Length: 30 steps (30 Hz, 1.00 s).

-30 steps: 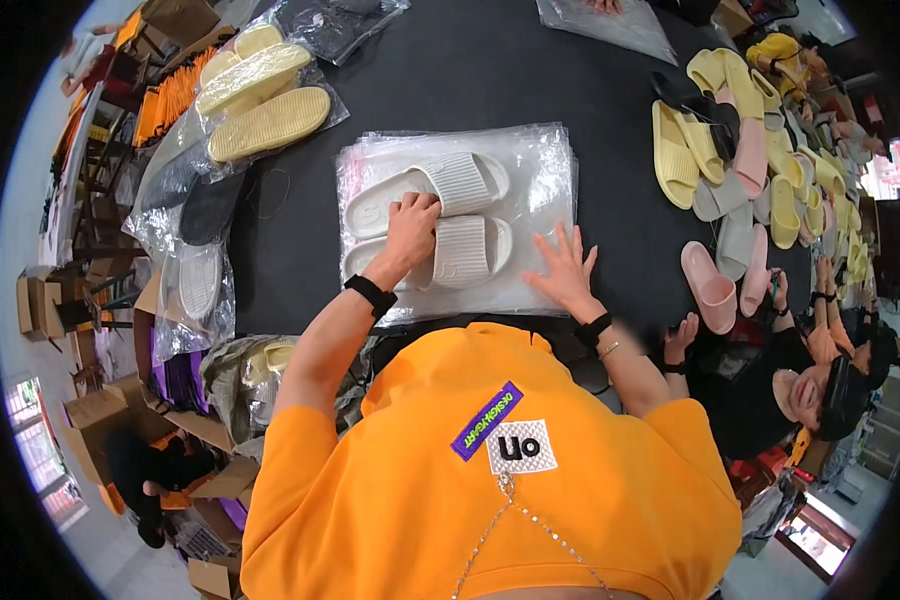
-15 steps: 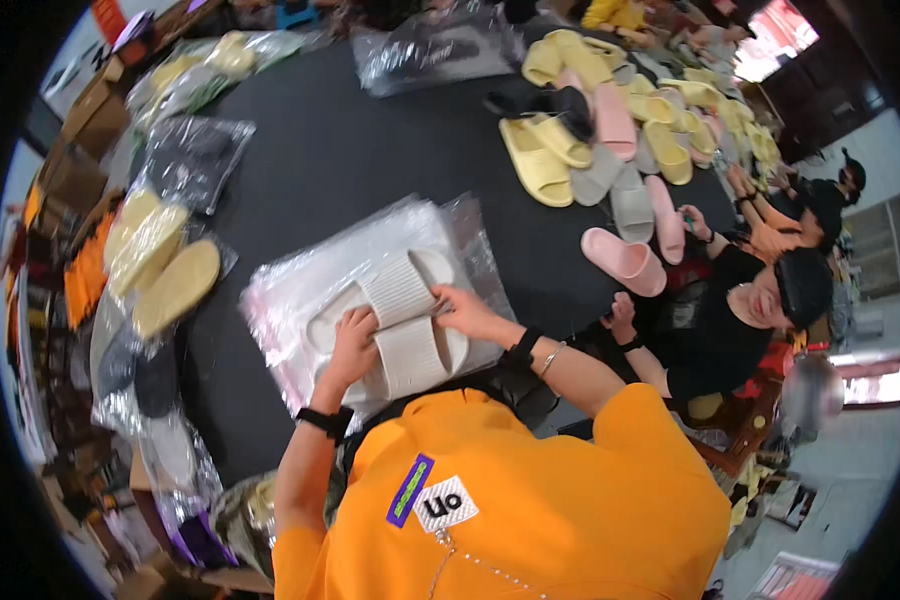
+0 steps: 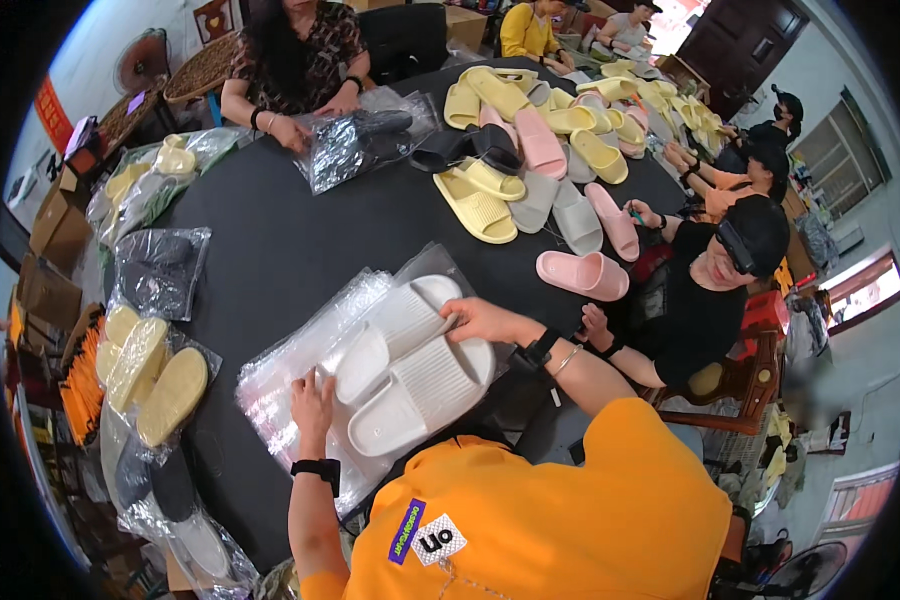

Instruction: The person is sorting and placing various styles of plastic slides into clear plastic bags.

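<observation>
Two pale white-grey slide sandals lie side by side on a stack of clear plastic bags. My right hand grips the heel edge of the farther slide, thumb and fingers around its rim. The nearer slide lies beside it, its ribbed strap facing up. Left of both soles, my left hand rests on the plastic with its fingers apart, holding neither slide. Whether its fingertips lift a layer of plastic is too small to tell.
Bagged yellow slides and a bagged dark pair lie along the black table's left side. Loose yellow, pink, grey and black slides pile at far right. A co-worker sits close on my right; another person handles bagged slides opposite.
My left hand has let go of the slides and moved left onto the plastic. The slides have turned and now lie with soles further apart. The view has tilted up, showing the person opposite.
</observation>
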Each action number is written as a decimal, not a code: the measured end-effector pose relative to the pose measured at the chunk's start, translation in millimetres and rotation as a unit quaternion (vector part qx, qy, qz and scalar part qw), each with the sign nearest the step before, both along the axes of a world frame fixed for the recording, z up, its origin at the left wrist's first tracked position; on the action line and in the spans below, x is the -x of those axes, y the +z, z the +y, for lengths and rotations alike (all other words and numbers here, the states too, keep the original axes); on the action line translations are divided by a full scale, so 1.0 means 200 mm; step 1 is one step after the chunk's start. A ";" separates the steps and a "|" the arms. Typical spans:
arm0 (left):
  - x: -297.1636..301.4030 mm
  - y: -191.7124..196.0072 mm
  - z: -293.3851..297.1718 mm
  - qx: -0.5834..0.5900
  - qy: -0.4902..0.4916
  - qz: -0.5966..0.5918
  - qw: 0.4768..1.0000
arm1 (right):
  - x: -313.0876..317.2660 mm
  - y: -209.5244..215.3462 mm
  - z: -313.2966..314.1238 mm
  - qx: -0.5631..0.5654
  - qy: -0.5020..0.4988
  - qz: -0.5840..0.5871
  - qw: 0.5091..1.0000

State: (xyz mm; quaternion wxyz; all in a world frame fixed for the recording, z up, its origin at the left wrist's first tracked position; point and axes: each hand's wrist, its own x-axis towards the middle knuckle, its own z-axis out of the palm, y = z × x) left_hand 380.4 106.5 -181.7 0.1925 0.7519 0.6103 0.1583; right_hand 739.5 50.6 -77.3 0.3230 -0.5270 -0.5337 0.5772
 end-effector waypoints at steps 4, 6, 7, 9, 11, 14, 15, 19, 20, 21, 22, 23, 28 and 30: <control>0.01 -0.02 0.00 0.001 -0.009 0.037 0.999 | -0.27 0.17 0.04 -0.018 -0.154 0.090 0.984; -0.03 0.00 -0.01 -0.019 -0.025 0.066 0.997 | -0.49 0.19 0.05 -0.077 -0.243 0.150 0.955; -0.03 0.00 -0.03 -0.033 -0.027 0.075 0.996 | -0.59 0.20 0.08 -0.079 -0.319 0.188 0.926; -0.04 0.01 -0.03 -0.037 -0.029 0.084 0.995 | -0.76 0.32 0.18 -0.115 -0.415 0.196 0.881; -0.05 0.01 -0.02 -0.034 -0.028 0.086 0.995 | -0.93 0.38 0.31 -0.176 -0.390 0.216 0.878; -0.06 0.00 -0.03 -0.028 -0.022 0.086 0.996 | -0.88 0.39 0.42 -0.101 -0.483 -0.052 0.868; -0.07 -0.01 -0.02 -0.027 -0.018 0.083 0.996 | -0.87 0.35 0.44 -0.118 -0.463 -0.130 0.869; -0.01 -0.10 -0.02 -0.083 -0.025 0.061 0.994 | -0.42 0.05 0.40 -0.075 -0.287 -0.164 0.941; -0.01 -0.12 -0.03 -0.097 -0.018 0.055 0.994 | -0.32 0.00 0.35 -0.069 -0.251 -0.184 0.948; -0.03 -0.09 -0.02 -0.073 -0.012 0.055 0.996 | -0.28 -0.09 0.29 -0.071 -0.240 -0.192 0.949; -0.05 -0.07 -0.02 -0.047 -0.002 0.061 0.997 | -0.25 -0.18 0.23 -0.085 -0.235 -0.260 0.933; -0.03 -0.08 -0.01 -0.050 -0.004 0.064 0.997 | -0.23 -0.28 0.19 -0.067 -0.230 -0.269 0.933; -0.03 0.05 0.02 0.054 0.021 0.052 0.997 | -0.16 -0.48 0.06 -0.007 -0.239 -0.244 0.940; 0.00 0.07 0.06 0.066 0.031 0.045 0.996 | -0.13 -0.49 0.05 0.006 -0.251 -0.197 0.948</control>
